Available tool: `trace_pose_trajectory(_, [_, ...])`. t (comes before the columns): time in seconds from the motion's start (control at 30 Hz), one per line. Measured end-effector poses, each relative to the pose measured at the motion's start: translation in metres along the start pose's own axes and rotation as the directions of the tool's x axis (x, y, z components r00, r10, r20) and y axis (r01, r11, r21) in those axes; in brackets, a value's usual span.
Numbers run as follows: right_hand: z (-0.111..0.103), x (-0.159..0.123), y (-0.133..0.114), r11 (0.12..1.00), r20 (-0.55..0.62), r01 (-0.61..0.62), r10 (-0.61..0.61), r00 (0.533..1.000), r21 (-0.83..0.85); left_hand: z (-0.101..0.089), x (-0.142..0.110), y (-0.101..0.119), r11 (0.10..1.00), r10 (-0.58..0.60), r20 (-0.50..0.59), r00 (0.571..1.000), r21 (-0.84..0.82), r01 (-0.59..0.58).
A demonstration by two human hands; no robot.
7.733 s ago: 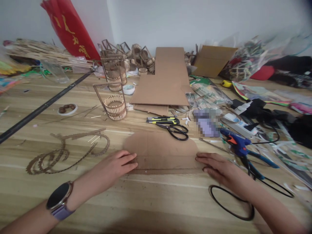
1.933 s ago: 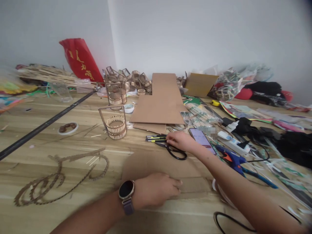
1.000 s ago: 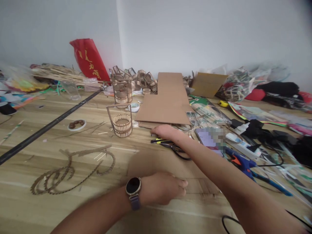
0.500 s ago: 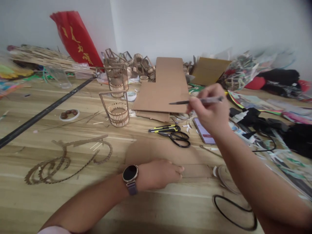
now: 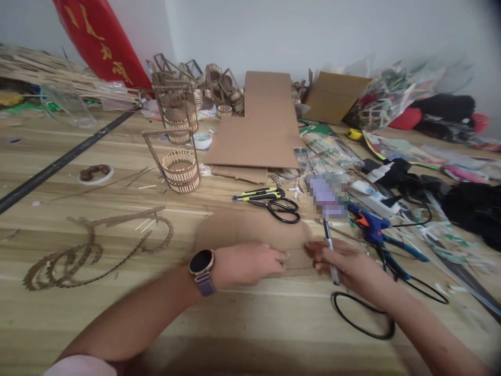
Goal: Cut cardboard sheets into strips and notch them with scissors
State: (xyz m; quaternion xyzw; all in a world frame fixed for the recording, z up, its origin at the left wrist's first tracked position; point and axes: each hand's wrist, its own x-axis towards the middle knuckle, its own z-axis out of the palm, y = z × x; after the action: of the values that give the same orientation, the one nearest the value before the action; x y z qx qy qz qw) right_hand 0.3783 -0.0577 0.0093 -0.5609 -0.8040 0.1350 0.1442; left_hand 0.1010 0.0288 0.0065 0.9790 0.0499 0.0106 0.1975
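Observation:
My left hand (image 5: 250,262), with a watch (image 5: 202,261) on its wrist, lies on a piece of brown cardboard (image 5: 219,227) with rounded upper corners. Its fingers stretch out flat toward the right. In my right hand (image 5: 348,263) a pen (image 5: 327,235) is gripped, slanting up and away over the table. The fingertips of that hand are at the right edge of the cardboard; whether they also pinch it is unclear. Just beyond the cardboard lie black scissors (image 5: 287,209) and a yellow-black utility knife (image 5: 260,194).
Behind stand a small handled basket (image 5: 180,172) and larger cardboard sheets (image 5: 254,143). To the right are a blue glue gun (image 5: 371,222), blue-handled pliers (image 5: 405,248) and a looped black cable (image 5: 364,331). Curled brown strips (image 5: 66,261) and a long black bar (image 5: 78,151) occupy the left.
My right hand has come down from above the table to the cardboard's right edge, pen still in it. My left hand stays on the cardboard. The view has shifted slightly.

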Motion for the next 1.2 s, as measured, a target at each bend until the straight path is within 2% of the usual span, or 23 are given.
trace_pose_trajectory(0.1, [0.002, 0.000, -0.001, 0.999, 0.040, 0.047, -0.047, 0.998, 0.001, -0.007, -0.002, 0.002, 0.999, -0.004, 0.065, 0.998, 0.044, 0.001])
trace_pose_trajectory(0.2, [0.001, 0.000, -0.001, 0.998, 0.055, 0.063, -0.063, 0.997, -0.006, -0.013, -0.013, 0.006, 0.994, -0.034, 0.072, 0.997, 0.103, 0.027])
trace_pose_trajectory(0.37, [0.006, -0.005, 0.006, 0.996, 0.064, 0.085, -0.085, 0.994, 0.004, -0.019, -0.051, 0.009, 0.964, -0.141, 0.062, 0.988, 0.235, 0.123])
trace_pose_trajectory(0.57, [0.012, -0.008, 0.014, 0.988, 0.004, 0.152, -0.152, 0.988, 0.008, -0.019, -0.102, 0.004, 0.959, -0.231, 0.027, 0.973, 0.173, 0.223])
trace_pose_trajectory(0.7, [0.007, -0.008, 0.016, 0.980, 0.006, 0.194, -0.194, 0.981, 0.033, -0.018, -0.123, 0.004, 0.944, -0.291, 0.039, 0.956, 0.176, 0.280])
trace_pose_trajectory(0.8, [0.009, -0.012, 0.028, 0.980, 0.027, 0.185, -0.187, 0.982, 0.072, -0.019, -0.131, 0.003, 0.945, -0.304, 0.038, 0.952, 0.134, 0.297])
trace_pose_trajectory(1.0, [0.027, -0.026, 0.064, 0.987, 0.076, 0.141, -0.147, 0.986, 0.081, -0.024, -0.133, 0.004, 0.933, -0.358, 0.060, 0.932, 0.062, 0.355])
trace_pose_trajectory(1.1, [0.026, -0.023, 0.060, 0.988, 0.072, 0.132, -0.138, 0.988, 0.083, -0.025, -0.133, 0.005, 0.929, -0.369, 0.056, 0.928, 0.061, 0.365])
trace_pose_trajectory(1.2, [0.017, -0.017, 0.042, 0.986, 0.061, 0.133, -0.140, 0.988, 0.099, -0.023, -0.135, 0.004, 0.930, -0.365, 0.057, 0.929, 0.065, 0.361])
